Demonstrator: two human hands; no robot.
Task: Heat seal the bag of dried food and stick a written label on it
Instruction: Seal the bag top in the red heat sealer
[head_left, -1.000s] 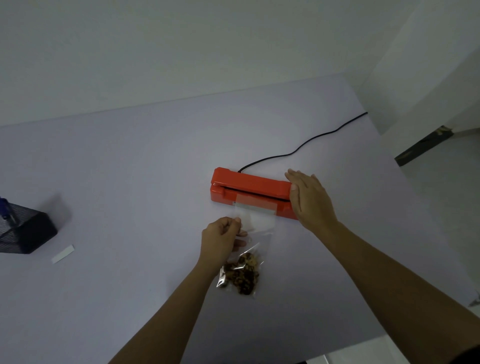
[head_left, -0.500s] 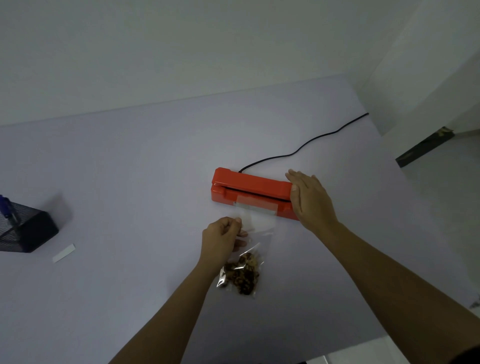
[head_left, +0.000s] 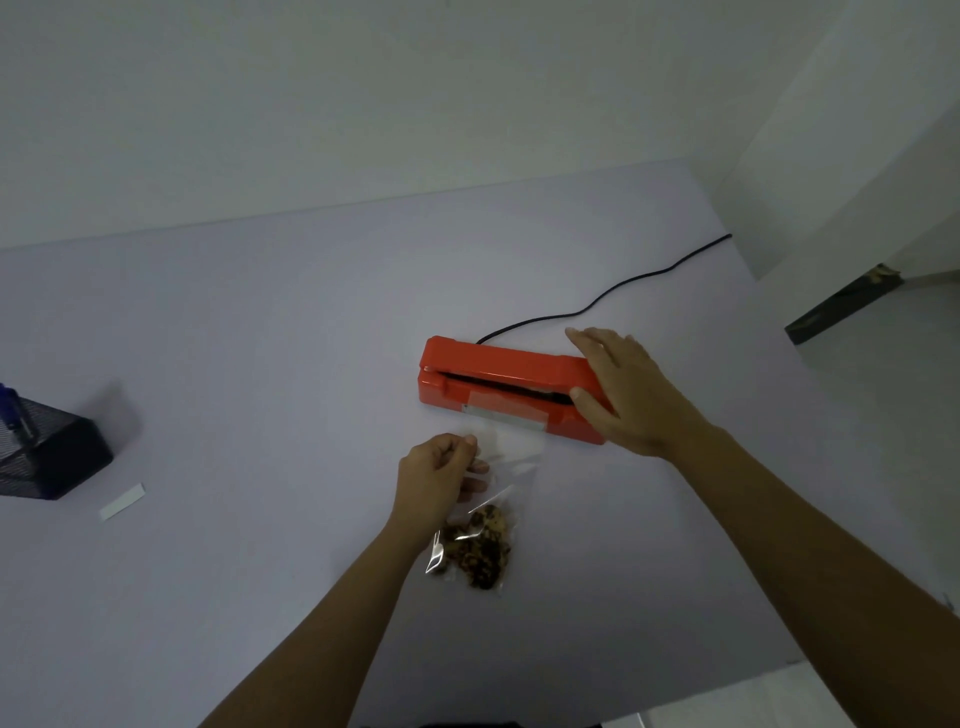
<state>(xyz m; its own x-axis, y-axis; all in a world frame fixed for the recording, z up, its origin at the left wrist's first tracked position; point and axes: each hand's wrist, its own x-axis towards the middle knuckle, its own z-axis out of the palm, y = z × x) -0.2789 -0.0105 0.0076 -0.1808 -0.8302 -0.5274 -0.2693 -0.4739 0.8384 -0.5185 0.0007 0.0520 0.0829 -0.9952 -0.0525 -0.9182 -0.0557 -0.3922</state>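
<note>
An orange heat sealer (head_left: 498, 366) lies on the pale table (head_left: 260, 338). A clear plastic bag (head_left: 517, 447) stretches from its jaw toward me, the top edge lying in the slit. Brown dried food (head_left: 480, 553) sits in the bag's near end. My left hand (head_left: 434, 473) pinches the bag's left edge just in front of the sealer. My right hand (head_left: 628, 395) grips the right end of the sealer's lid, fingers over the top and thumb at the front. A dark gap shows between lid and base.
A small white label strip (head_left: 122, 501) lies at the left, beside a black mesh pen holder (head_left: 52, 457) with a blue pen (head_left: 13, 410). The sealer's black cord (head_left: 613, 291) runs off the far right edge. The table ends close on the right and near side.
My right hand has shifted slightly on the lid, and the gap at the jaw looks a little wider. My left hand and the bag have stayed in place.
</note>
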